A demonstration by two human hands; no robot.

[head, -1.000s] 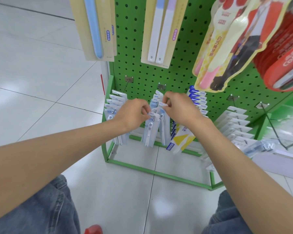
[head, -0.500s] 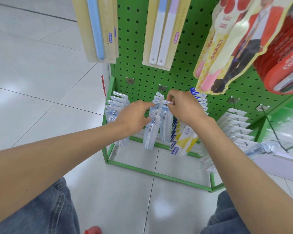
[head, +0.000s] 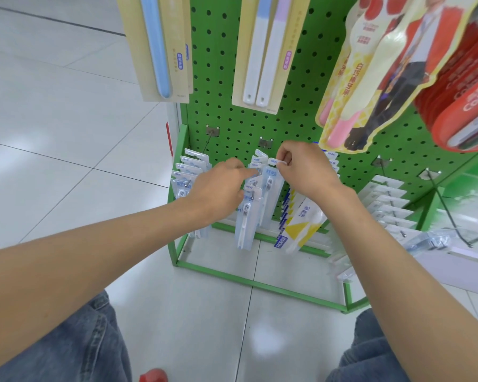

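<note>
A green pegboard rack [head: 301, 128] carries rows of toothbrush packs on metal hooks. On the middle low hook hang several pale blue blister packs [head: 247, 216]. My right hand [head: 304, 166] pinches the white top tab of one blue pack [head: 271, 186] at that hook. My left hand [head: 218, 188] reaches in from the left, its fingers on the packs hanging on the same hook; its grip is hidden behind the knuckles.
More blue packs [head: 188, 172] hang on the left hook, white packs [head: 384, 202] on the right hooks, yellow-and-white packs [head: 301, 224] behind my right wrist. Cream toothbrush cards [head: 163, 48] and red packs [head: 464, 106] hang above. The rack's green base frame [head: 260, 285] stands on white tile.
My right hand has risen slightly toward the pegboard with the pack's tab. My left hand has stretched its fingers further right into the hanging packs.
</note>
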